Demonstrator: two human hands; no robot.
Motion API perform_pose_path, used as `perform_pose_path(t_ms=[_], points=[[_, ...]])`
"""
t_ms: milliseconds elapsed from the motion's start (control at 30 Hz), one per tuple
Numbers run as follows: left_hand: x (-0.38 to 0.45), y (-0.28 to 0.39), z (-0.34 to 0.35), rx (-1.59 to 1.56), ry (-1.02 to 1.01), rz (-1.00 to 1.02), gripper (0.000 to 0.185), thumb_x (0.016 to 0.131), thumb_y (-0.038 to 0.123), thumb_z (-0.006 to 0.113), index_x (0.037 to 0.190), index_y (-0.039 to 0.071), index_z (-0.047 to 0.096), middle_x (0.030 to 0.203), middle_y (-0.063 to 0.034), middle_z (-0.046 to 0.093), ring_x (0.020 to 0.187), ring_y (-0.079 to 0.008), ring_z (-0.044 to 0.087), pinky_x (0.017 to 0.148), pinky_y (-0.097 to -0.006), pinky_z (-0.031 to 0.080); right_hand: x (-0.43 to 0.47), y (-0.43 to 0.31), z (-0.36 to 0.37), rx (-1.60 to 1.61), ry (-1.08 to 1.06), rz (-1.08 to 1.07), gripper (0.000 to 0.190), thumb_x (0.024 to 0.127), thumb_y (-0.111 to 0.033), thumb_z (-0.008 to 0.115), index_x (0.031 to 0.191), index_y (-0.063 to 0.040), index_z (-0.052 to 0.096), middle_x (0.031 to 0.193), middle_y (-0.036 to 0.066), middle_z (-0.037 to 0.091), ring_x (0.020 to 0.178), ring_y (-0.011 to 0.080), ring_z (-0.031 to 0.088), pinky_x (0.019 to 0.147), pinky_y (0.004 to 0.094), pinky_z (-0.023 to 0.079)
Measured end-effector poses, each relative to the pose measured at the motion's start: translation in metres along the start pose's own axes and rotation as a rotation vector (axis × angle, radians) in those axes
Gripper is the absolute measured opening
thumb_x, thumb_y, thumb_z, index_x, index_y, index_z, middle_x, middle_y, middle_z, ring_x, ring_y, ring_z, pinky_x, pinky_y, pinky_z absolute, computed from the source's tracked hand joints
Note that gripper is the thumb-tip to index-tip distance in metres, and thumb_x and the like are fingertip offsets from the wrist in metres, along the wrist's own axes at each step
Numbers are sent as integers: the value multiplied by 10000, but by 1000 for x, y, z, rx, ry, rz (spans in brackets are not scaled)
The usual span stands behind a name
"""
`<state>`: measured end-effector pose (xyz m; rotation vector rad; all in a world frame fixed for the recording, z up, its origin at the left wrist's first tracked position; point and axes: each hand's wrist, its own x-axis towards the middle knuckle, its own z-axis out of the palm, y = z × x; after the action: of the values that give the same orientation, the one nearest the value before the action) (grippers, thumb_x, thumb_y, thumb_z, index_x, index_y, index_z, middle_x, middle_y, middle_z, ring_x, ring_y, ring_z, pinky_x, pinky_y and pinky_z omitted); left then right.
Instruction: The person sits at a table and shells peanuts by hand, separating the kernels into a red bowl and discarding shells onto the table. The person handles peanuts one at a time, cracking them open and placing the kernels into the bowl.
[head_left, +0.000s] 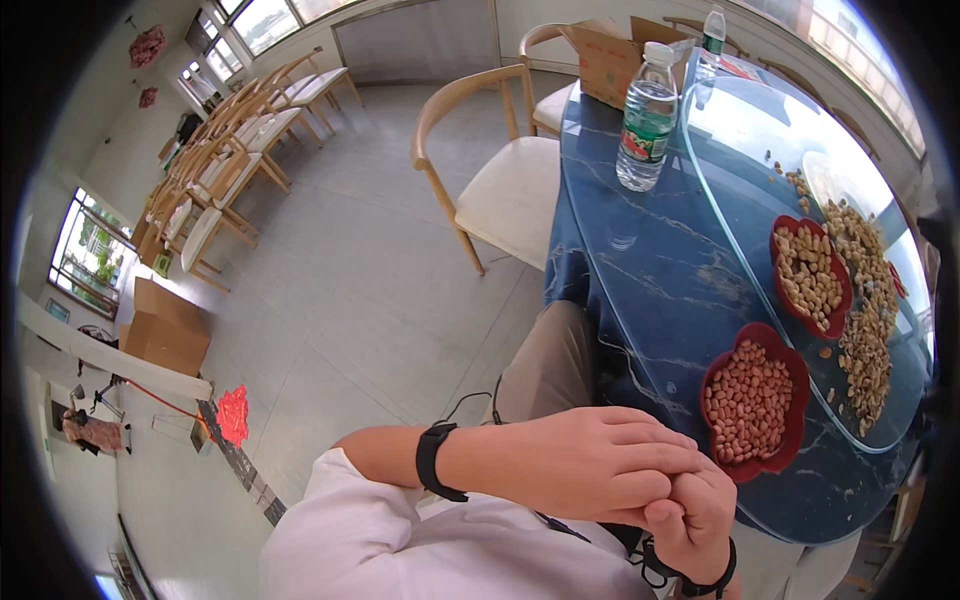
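My left hand (645, 461) lies over my right hand (694, 506), at the table's near edge. The fingers of both are curled together, and whatever may be between them is hidden. Both wrists wear black bands. Just right of my hands, a red flower-shaped bowl (801, 420) holds shelled pink-skinned peanuts (750, 401). Behind it, on the glass turntable (712, 202), a second red bowl (781, 289) holds unshelled peanuts (810, 274). A long heap of peanut shells (866, 337) lies beside that bowl.
The blue marble-patterned table (637, 247) carries a water bottle (646, 124), a cardboard box (600, 64) and another bottle (713, 37). A wooden chair (510, 187) with a pale seat stands beside it. Rows of chairs and a large carton (169, 326) are at left. A person (97, 429) stands far left.
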<state>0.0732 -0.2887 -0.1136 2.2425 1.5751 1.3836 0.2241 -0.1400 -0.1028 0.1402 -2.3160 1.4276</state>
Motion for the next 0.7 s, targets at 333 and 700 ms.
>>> perform_pose_path(t_ms=[333, 700], points=[[3, -13, 6, 39, 38, -59, 339, 965, 348, 776, 1041, 87, 574, 1276, -157, 691, 981, -302, 715, 842, -399, 583, -3, 5, -15, -60, -10, -35, 293, 917, -210, 822, 827, -56, 590, 732, 60, 550, 637, 257, 517, 575, 347, 432], [2, -16, 6, -92, -33, -113, 235, 864, 242, 796, 841, 119, 598, 704, 5, 544, 602, -221, 557, 598, -330, 453, 0, 8, -14, -116, -56, -102, 335, 872, -245, 861, 853, -55, 586, 768, 67, 571, 656, 251, 546, 581, 341, 446]])
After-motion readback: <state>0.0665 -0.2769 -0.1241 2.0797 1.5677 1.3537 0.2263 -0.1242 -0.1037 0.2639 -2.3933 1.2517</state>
